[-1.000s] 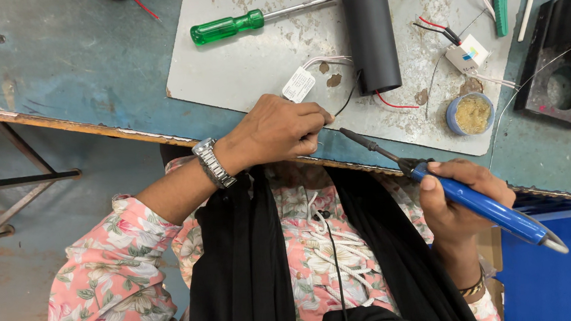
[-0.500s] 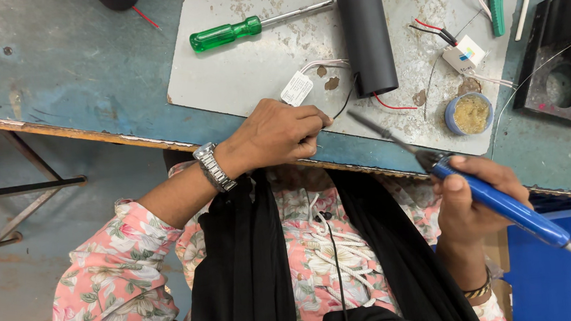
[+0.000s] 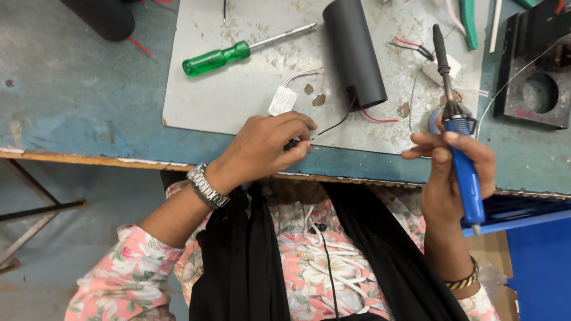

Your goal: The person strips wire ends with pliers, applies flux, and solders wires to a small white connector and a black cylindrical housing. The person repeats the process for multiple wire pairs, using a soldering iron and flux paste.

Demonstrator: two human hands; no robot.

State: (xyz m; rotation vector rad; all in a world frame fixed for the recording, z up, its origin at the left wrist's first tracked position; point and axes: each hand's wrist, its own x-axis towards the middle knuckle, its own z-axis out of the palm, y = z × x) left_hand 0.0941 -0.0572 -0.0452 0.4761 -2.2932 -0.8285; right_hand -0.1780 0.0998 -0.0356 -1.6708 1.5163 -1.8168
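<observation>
Now | left hand (image 3: 264, 148) grip pinches wires (image 3: 301, 144) at desk (image 3: 60, 96) edge | right hand (image 3: 451, 176) grip clamped on blue soldering iron (image 3: 459, 148), tip up

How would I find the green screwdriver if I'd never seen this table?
Start at the pale grey metal sheet lying on the blue-grey workbench. On its upper part, left of the black tube, lies the green screwdriver, tilted with its metal shaft toward the tube. It is the only tool with a see-through green handle; the soldering iron in the right hand is blue.

worn blue workbench (image 3: 60, 96); grey metal sheet (image 3: 241, 96) (scuffed), green pliers (image 3: 469, 7), black bracket (image 3: 536, 62)
</observation>
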